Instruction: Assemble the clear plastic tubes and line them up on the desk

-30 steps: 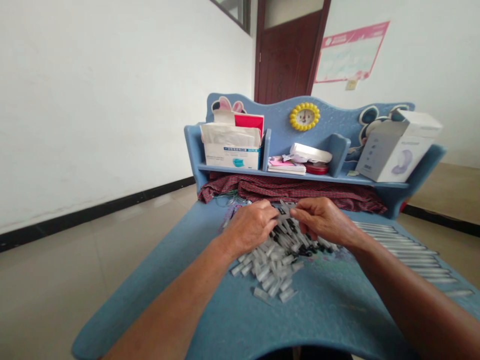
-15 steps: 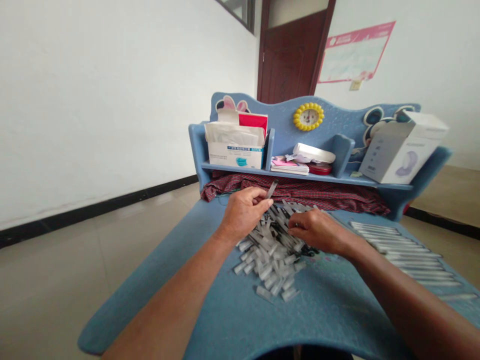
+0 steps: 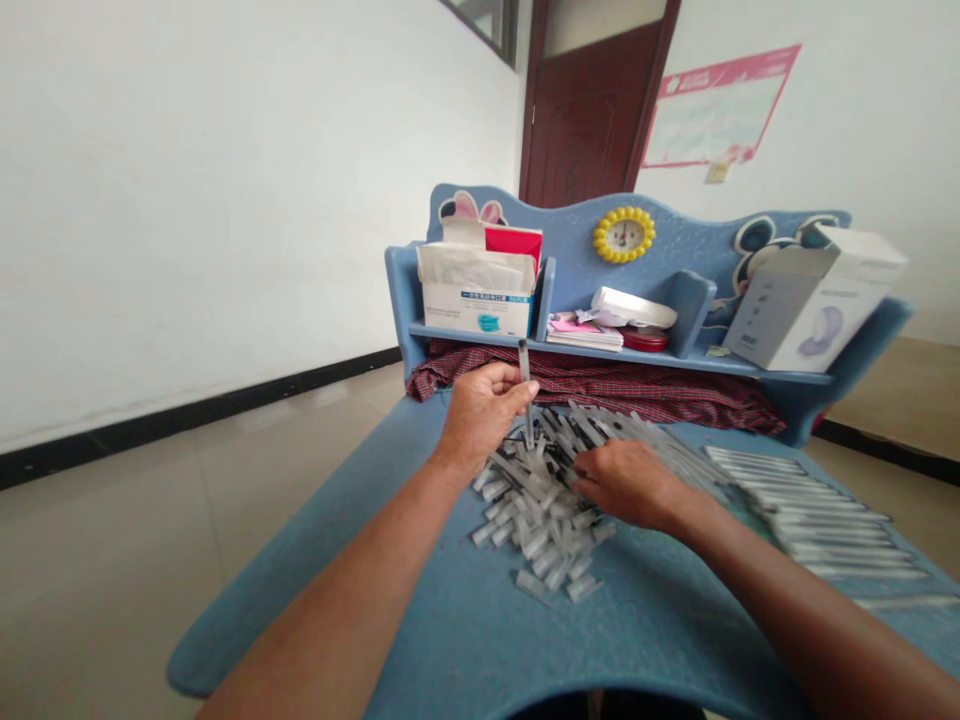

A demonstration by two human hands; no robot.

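A heap of small clear plastic tubes and black parts lies on the blue desk. My left hand is closed on one slim clear tube, held upright above the heap's far left side. My right hand rests palm down on the heap's right part, fingers curled into the pieces; whether it holds one is hidden.
Assembled tubes lie in a row along the desk's right side. A checked cloth lies under the shelf. The shelf carries a mask box, papers and a white carton. A door is behind.
My hands have parted. The left one lifted a single tube and turned it upright. The right one dropped onto the heap. The view shifted slightly left.
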